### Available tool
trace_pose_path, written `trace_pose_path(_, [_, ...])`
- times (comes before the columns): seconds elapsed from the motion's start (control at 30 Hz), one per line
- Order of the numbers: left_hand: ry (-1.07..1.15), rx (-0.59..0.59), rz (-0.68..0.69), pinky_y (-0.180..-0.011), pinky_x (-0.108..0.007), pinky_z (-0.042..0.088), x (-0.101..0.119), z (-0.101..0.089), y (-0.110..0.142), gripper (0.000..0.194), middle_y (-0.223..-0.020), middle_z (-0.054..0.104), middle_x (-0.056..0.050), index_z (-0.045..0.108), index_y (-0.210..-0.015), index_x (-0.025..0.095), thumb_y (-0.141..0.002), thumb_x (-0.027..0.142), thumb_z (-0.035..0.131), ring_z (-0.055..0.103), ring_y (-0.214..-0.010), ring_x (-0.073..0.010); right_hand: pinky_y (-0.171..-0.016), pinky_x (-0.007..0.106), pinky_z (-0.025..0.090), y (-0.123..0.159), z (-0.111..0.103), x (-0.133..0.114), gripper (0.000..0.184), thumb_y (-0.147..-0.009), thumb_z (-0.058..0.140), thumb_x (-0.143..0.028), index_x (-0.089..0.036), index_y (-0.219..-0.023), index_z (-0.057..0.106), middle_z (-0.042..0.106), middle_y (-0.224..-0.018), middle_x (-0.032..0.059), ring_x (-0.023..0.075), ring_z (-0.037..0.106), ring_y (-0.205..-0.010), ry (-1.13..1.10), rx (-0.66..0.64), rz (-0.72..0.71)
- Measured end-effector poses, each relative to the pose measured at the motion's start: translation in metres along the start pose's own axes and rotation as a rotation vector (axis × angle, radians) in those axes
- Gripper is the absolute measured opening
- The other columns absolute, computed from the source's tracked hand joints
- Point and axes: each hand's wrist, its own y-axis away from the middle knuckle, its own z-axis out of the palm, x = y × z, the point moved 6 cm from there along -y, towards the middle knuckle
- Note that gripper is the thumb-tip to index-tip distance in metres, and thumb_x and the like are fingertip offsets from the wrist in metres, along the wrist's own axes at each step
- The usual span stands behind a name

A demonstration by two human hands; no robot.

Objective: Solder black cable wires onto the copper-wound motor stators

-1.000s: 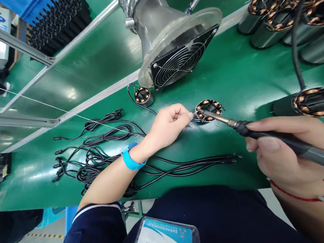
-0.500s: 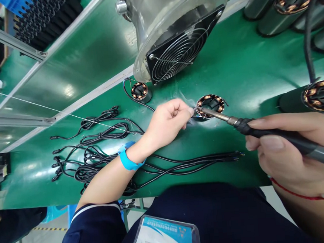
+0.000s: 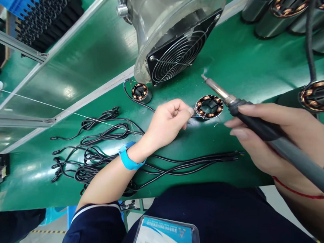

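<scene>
My left hand (image 3: pixel 171 122) is closed in a pinch on a thin wire, its fingertips touching the left rim of a stator (image 3: pixel 197 111) with copper windings. Black and blue leads meet the stator beside those fingertips. In my right hand (image 3: pixel 288 142) is a soldering iron (image 3: pixel 287 150), fingers wrapped round its dark grip. The iron's tip points up and left, clear of the stator, with a wisp of smoke at it. A thin white strand (image 3: pixel 67 110) runs from the far left to behind my left wrist.
A fume extractor hood with a fan grille (image 3: pixel 178 57) hangs over the bench. Coiled black cables (image 3: pixel 92 171) lie on the left. A small stator (image 3: pixel 141 93) sits behind my left hand. Several larger stators (image 3: pixel 271 21) stand back right; another (image 3: pixel 319 95) lies at the right.
My right hand has lifted the soldering iron's tip off the stator and swung it up and back. My left hand keeps its pinch at the stator's rim.
</scene>
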Motion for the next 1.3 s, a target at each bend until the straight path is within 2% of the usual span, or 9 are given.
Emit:
trace_pose_path(0.07, [0.014,0.003,0.002,-0.048,-0.019,0.029,0.000,0.000,0.000,0.023,-0.048,0.049,0.006,0.050,-0.062,0.016,-0.084,0.018,0.058,0.039,-0.046,-0.0037,-0.083,0.030,0.059,-0.004,0.001,-0.002,0.055,-0.086,0.066,-0.014,-0.033,-0.136,0.054,0.072,-0.109,-0.0020,0.0146,0.071,-0.087,-0.005,-0.025,0.056])
trace_pose_path(0.13, [0.022,0.007,0.000,-0.048,-0.019,0.029,0.001,0.000,0.000,0.022,-0.048,0.049,0.007,0.050,-0.062,0.015,-0.083,0.017,0.057,0.039,-0.046,-0.0035,-0.090,0.030,0.057,-0.011,0.003,-0.007,0.054,-0.092,0.061,-0.017,-0.035,-0.141,0.048,0.071,-0.115,-0.0038,0.0146,0.070,-0.097,0.042,-0.067,0.089])
trace_pose_path(0.27, [0.023,0.010,-0.001,-0.047,-0.018,0.030,0.002,-0.001,0.000,0.022,-0.048,0.049,0.007,0.050,-0.062,0.015,-0.084,0.015,0.057,0.039,-0.045,-0.0031,-0.089,0.033,0.056,-0.025,0.011,-0.012,0.044,-0.096,0.053,-0.020,-0.029,-0.138,0.047,0.071,-0.113,-0.0012,0.0170,0.067,-0.107,0.234,-0.168,0.056])
trace_pose_path(0.4, [0.021,0.015,-0.005,-0.048,-0.017,0.031,0.004,-0.001,0.001,0.023,-0.047,0.050,0.008,0.050,-0.063,0.015,-0.085,0.015,0.057,0.040,-0.045,-0.0028,-0.089,0.044,0.055,-0.027,0.026,0.001,0.051,-0.090,0.057,-0.021,-0.023,-0.139,0.043,0.066,-0.123,0.0063,0.0259,0.064,-0.112,0.221,-0.211,0.091])
trace_pose_path(0.57, [0.035,0.021,0.010,-0.049,-0.017,0.033,0.004,-0.001,0.001,0.023,-0.049,0.049,0.008,0.049,-0.063,0.015,-0.085,0.013,0.056,0.042,-0.046,-0.0029,-0.092,0.043,0.053,-0.021,0.034,0.011,0.048,-0.090,0.055,-0.020,-0.027,-0.136,0.045,0.070,-0.114,0.0030,0.0237,0.066,-0.108,0.152,-0.167,0.074])
trace_pose_path(0.8, [0.073,0.051,0.099,-0.051,-0.015,0.037,0.003,-0.006,0.005,0.012,-0.061,0.052,0.007,0.049,-0.076,0.017,-0.082,0.007,0.051,0.048,-0.053,-0.0030,-0.089,0.042,0.051,-0.017,0.031,0.008,0.054,-0.088,0.063,-0.023,-0.029,-0.138,0.043,0.070,-0.100,0.0012,0.0225,0.065,-0.099,0.122,-0.007,0.025])
trace_pose_path(1.07, [0.013,-0.030,0.220,-0.050,-0.018,0.040,0.008,-0.003,0.010,0.012,-0.072,0.053,0.004,0.051,-0.080,0.017,-0.088,0.023,0.056,0.048,-0.051,-0.0030,-0.079,0.034,0.055,-0.021,0.032,0.000,0.054,-0.086,0.064,-0.015,-0.033,-0.135,0.046,0.069,-0.088,-0.0030,0.0175,0.067,-0.089,0.053,0.020,0.013])
trace_pose_path(1.2, [-0.126,-0.032,0.386,-0.061,-0.022,0.046,0.015,-0.005,0.014,0.012,-0.088,0.060,-0.001,0.055,-0.079,0.016,-0.088,0.023,0.058,0.055,-0.066,-0.0067,-0.083,0.036,0.057,-0.023,0.033,0.002,0.052,-0.087,0.063,-0.016,-0.033,-0.132,0.046,0.068,-0.087,-0.0033,0.0175,0.068,-0.089,0.027,0.005,0.071])
trace_pose_path(1.3, [-0.246,-0.016,0.416,-0.064,-0.023,0.045,0.017,-0.005,0.015,0.011,-0.085,0.060,-0.002,0.055,-0.077,0.017,-0.087,0.020,0.059,0.053,-0.071,-0.0091,-0.086,0.037,0.057,-0.022,0.035,0.006,0.051,-0.086,0.064,-0.018,-0.032,-0.132,0.046,0.068,-0.088,-0.0036,0.0175,0.068,-0.091,-0.004,-0.014,0.080])
